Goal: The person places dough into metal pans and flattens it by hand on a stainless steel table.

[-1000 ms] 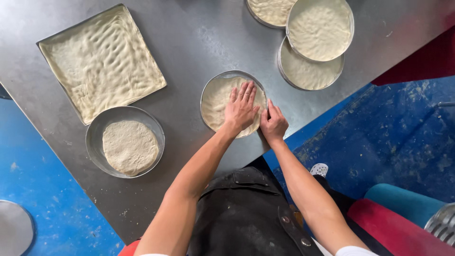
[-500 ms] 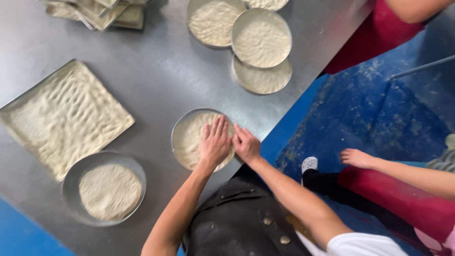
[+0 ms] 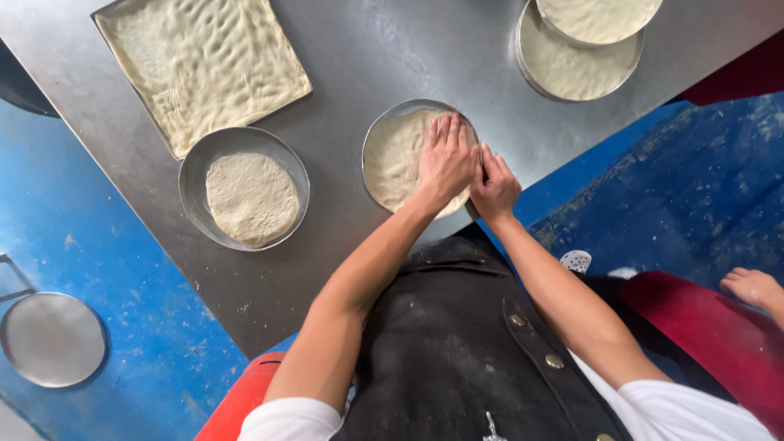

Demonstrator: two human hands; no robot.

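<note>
Since half a second ago the camera view has been shifted: the stack of trays at far left is gone from sight, and a loose round lid [image 3: 51, 338] on the blue floor [image 3: 147, 327] is now seen at near left. Both hands are kept on the same dough. The left hand [image 3: 446, 159] is laid flat, fingers spread, on the dough disc [image 3: 400, 155] in the round metal pan [image 3: 377, 131] at the centre of the steel table [image 3: 359, 57]; nothing is grasped. The right hand [image 3: 493, 184] is pressed at the pan's right rim, just beside the left hand, fingers bent; whether the rim is pinched cannot be told. Left of this pan a second round pan [image 3: 196, 175] with a smaller dough disc [image 3: 251, 198] is seen. At far left a square tray of dimpled dough [image 3: 204, 65] is placed. At far right two stacked dough pans [image 3: 572, 69] are seen. Another person's hand [image 3: 755, 287] is visible at near right, well apart.
</note>
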